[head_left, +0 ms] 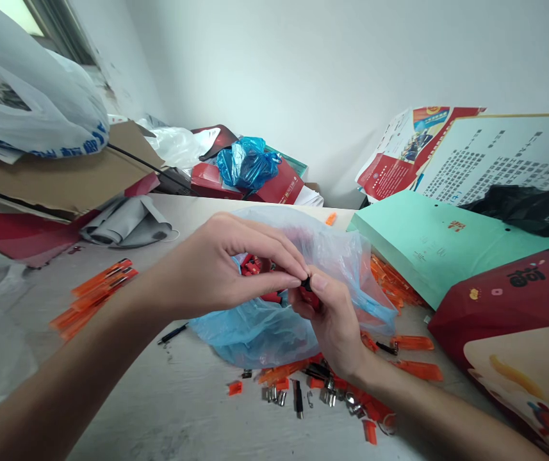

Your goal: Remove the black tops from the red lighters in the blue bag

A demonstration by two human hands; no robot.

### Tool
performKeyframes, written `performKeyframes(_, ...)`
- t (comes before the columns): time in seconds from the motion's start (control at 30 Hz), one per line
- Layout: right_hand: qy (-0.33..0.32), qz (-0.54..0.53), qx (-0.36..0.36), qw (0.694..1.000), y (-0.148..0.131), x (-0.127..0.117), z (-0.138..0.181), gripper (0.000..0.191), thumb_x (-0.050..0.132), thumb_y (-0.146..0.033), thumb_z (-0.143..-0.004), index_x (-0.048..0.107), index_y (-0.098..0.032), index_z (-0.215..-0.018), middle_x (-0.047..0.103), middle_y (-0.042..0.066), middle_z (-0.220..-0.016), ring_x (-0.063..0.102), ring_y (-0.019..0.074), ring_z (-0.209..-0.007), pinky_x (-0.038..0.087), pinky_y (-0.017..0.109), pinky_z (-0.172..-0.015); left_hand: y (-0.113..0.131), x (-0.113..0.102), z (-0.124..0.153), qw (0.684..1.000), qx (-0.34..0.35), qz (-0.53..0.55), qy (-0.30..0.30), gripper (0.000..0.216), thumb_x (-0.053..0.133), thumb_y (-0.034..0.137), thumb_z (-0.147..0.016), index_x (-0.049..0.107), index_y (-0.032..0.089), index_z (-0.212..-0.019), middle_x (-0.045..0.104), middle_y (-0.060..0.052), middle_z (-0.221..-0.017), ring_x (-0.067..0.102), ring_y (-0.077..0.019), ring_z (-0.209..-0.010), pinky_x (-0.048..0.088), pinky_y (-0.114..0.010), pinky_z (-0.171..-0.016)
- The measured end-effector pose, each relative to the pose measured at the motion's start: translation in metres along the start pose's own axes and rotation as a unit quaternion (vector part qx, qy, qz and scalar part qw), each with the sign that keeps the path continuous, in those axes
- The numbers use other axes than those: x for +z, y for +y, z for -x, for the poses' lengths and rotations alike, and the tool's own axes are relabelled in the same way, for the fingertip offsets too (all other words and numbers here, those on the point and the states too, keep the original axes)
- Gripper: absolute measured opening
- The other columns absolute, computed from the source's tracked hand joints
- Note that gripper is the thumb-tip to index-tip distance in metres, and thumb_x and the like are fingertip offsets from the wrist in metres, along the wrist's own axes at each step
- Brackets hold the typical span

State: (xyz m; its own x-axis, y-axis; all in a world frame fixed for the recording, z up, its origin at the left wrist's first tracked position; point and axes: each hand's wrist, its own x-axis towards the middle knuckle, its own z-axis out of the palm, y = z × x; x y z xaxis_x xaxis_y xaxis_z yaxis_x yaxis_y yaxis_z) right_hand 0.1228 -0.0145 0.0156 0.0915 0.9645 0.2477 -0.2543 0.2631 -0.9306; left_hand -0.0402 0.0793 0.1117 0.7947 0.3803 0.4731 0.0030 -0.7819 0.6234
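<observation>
My left hand [229, 269] and my right hand [332, 317] meet at their fingertips over a blue plastic bag [274, 330]. Together they pinch a small black part [306, 283], with a bit of red showing under my right fingers. Both hands are closed on it. The bag lies open on the white table [159, 410] and holds red pieces [251, 264]. Below my right wrist lies a scatter of small orange, black and metal parts [317, 390].
A bundle of orange pen barrels [94, 298] lies at the left, and more orange barrels [394, 282] lie right of the bag. A green folder [428, 246], a red box [519, 333], cardboard [48, 173] and a black refill [172, 333] crowd the table.
</observation>
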Motion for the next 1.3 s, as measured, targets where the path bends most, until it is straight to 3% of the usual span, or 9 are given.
performKeyframes(0.5, 0.009, -0.03, 0.018, 0.999, -0.001, 0.003, 0.001, 0.038, 0.052, -0.049, -0.105, 0.059, -0.021, -0.079, 0.051, -0.001, -0.075, 0.033, 0.0145, -0.065, 0.028, 0.031, -0.059, 0.002, 0.001, 0.001, 0.998, 0.037, -0.044, 0.008, 0.016, 0.077, 0.012, -0.091, 0.084, 0.026, -0.094, 0.086, 0.0, -0.094, 0.081, -0.0189, -0.089, 0.066, -0.028, -0.084)
performKeyframes(0.77, -0.034, 0.024, -0.034, 0.999, 0.001, -0.002, 0.002, 0.039, 0.05, -0.049, -0.108, 0.051, -0.022, -0.08, 0.038, -0.002, -0.077, 0.035, 0.0149, -0.07, 0.031, 0.031, -0.064, 0.006, -0.003, 0.002, 0.999, 0.042, -0.033, 0.003, 0.013, 0.081, 0.01, -0.089, 0.084, 0.022, -0.091, 0.087, -0.001, -0.097, 0.081, -0.0162, -0.084, 0.068, -0.025, -0.081)
performKeyframes(1.03, -0.068, 0.108, -0.03, 0.991, -0.001, -0.008, 0.007, 0.041, 0.044, -0.055, -0.111, 0.052, -0.023, -0.087, 0.045, -0.001, -0.083, 0.04, 0.0164, -0.076, 0.034, 0.033, -0.071, 0.013, -0.007, 0.002, 0.997, 0.056, -0.059, -0.008, 0.011, 0.08, 0.012, -0.089, 0.085, 0.021, -0.088, 0.087, -0.001, -0.094, 0.082, -0.0161, -0.085, 0.068, -0.021, -0.082)
performKeyframes(1.3, -0.093, 0.151, -0.056, 0.983, -0.003, -0.012, 0.005, 0.043, 0.038, -0.056, -0.112, 0.049, -0.024, -0.087, 0.05, 0.002, -0.087, 0.047, 0.0189, -0.082, 0.042, 0.036, -0.077, 0.012, -0.007, 0.003, 0.998, 0.046, -0.051, -0.003, 0.012, 0.083, 0.014, -0.087, 0.086, 0.025, -0.09, 0.087, 0.0, -0.097, 0.083, -0.0191, -0.088, 0.07, -0.027, -0.086)
